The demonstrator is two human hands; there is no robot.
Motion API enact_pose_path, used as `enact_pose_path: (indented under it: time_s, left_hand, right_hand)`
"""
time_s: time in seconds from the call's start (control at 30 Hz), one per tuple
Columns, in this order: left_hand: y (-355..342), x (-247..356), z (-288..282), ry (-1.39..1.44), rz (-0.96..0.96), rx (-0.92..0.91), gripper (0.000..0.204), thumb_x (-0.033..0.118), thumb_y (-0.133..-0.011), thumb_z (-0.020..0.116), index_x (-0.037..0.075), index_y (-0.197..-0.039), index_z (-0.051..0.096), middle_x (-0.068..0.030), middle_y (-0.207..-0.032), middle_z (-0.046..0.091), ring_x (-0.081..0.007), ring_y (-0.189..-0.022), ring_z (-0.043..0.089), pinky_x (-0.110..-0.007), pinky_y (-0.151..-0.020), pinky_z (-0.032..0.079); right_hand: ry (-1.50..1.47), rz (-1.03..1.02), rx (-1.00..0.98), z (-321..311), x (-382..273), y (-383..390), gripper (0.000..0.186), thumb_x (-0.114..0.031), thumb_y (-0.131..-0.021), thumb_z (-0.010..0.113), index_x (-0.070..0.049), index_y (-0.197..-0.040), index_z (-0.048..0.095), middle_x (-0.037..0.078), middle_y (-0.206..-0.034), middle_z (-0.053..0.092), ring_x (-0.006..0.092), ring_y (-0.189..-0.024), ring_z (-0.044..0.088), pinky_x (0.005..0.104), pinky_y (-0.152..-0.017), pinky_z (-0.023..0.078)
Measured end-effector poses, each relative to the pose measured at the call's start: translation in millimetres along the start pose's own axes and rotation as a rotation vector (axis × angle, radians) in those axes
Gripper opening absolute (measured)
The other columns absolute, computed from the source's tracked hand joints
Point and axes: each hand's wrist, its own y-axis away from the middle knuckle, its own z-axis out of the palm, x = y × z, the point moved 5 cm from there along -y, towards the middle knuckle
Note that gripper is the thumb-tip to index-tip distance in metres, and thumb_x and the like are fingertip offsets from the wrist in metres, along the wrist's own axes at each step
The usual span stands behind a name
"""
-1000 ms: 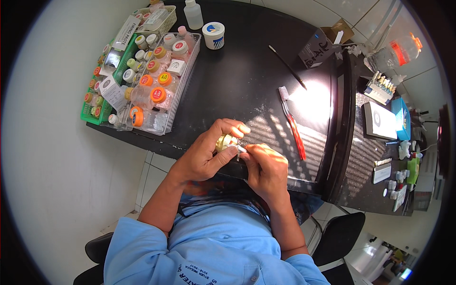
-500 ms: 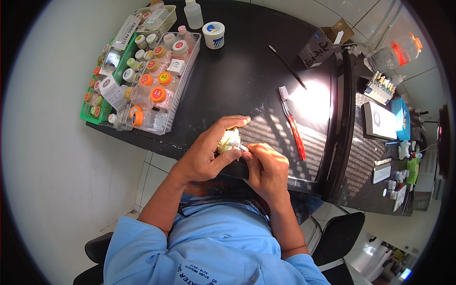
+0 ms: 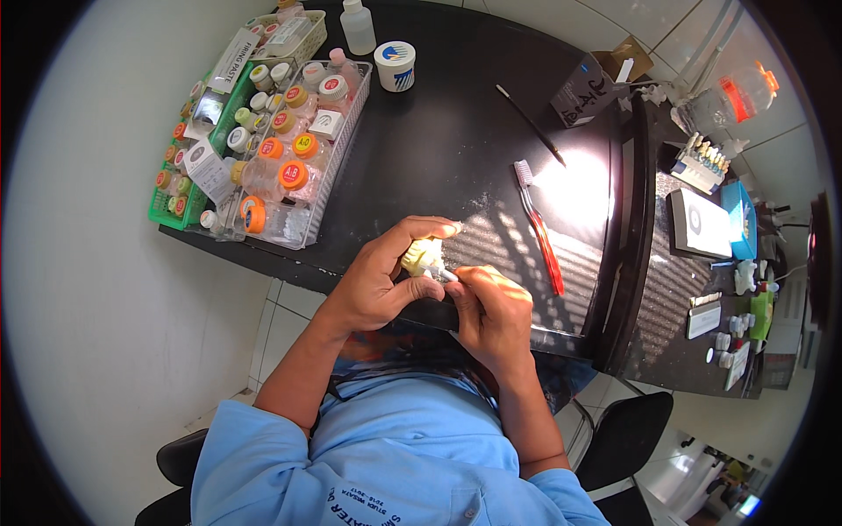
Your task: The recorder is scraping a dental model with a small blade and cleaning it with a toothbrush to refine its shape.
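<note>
My left hand is wrapped round a small pale yellow dental model, its thumb along the near side and its fingers behind. From the right, my right hand pinches a short, slim, pale grey tool between thumb and index finger. The tool's tip meets the near right side of the model, beside my left thumb. The fingers hide most of the tool, so its exact kind cannot be told. Both hands are held above the near edge of the black table.
A red toothbrush and a thin black stick lie right of my hands. Baskets of capped jars stand at the left, near a white tub and a squeeze bottle. A raised dark ledge bounds the right side.
The dental model has turned slightly in my left hand, showing more of its ridged side. My right hand and the tool have shifted only a little.
</note>
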Motion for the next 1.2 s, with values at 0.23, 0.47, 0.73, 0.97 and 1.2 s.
enact_pose_path:
  time_s: [0.23, 0.47, 0.73, 0.97, 1.2]
  left_hand:
    - [6, -5, 2, 0.054, -0.093, -0.015, 0.064, 0.019, -0.098, 0.086, 0.003, -0.15, 0.05, -0.0125, -0.14, 0.061, -0.0158, -0.122, 0.063, -0.033, -0.107, 0.053]
    - [7, 2, 4, -0.04, -0.139, -0.071, 0.063, 0.016, -0.108, 0.073, 0.002, -0.159, 0.041, -0.0112, -0.145, 0.053, -0.0146, -0.128, 0.057, -0.031, -0.111, 0.048]
    - [4, 11, 4, -0.141, -0.042, -0.118, 0.067, 0.006, -0.107, 0.064, -0.002, -0.166, 0.034, -0.0125, -0.156, 0.048, -0.0172, -0.137, 0.053, -0.034, -0.118, 0.043]
    - [5, 8, 5, -0.025, -0.099, -0.117, 0.068, 0.005, -0.106, 0.062, -0.002, -0.167, 0.033, -0.0123, -0.157, 0.047, -0.018, -0.14, 0.051, -0.036, -0.121, 0.041]
    - [4, 8, 5, -0.017, -0.089, -0.107, 0.067, 0.006, -0.106, 0.062, -0.002, -0.167, 0.034, -0.0136, -0.158, 0.047, -0.0197, -0.142, 0.05, -0.036, -0.121, 0.04]
  right_hand:
    - [0.014, -0.007, 0.002, 2, -1, 0, 0.01, -0.011, -0.1, 0.078, -0.003, -0.1, 0.073, 0.011, -0.076, 0.068, 0.0297, -0.066, 0.066, 0.0395, -0.064, 0.051]
    - [0.031, -0.026, -0.007, 3, 0, 1, 0.009, -0.012, -0.099, 0.078, -0.004, -0.101, 0.074, 0.009, -0.075, 0.067, 0.0283, -0.065, 0.066, 0.0392, -0.063, 0.05]
    - [0.035, -0.008, -0.014, 1, -1, 0, 0.009, -0.006, -0.098, 0.079, 0.002, -0.098, 0.074, 0.015, -0.076, 0.069, 0.0311, -0.064, 0.067, 0.0377, -0.063, 0.053]
    - [0.03, -0.014, -0.014, 1, -2, 0, 0.009, -0.006, -0.098, 0.079, 0.001, -0.099, 0.075, 0.014, -0.076, 0.069, 0.0305, -0.063, 0.066, 0.0375, -0.063, 0.052]
    - [0.037, -0.022, 0.001, 1, -1, 1, 0.01, -0.006, -0.098, 0.08, 0.002, -0.099, 0.075, 0.015, -0.076, 0.068, 0.0311, -0.063, 0.065, 0.0376, -0.062, 0.052]
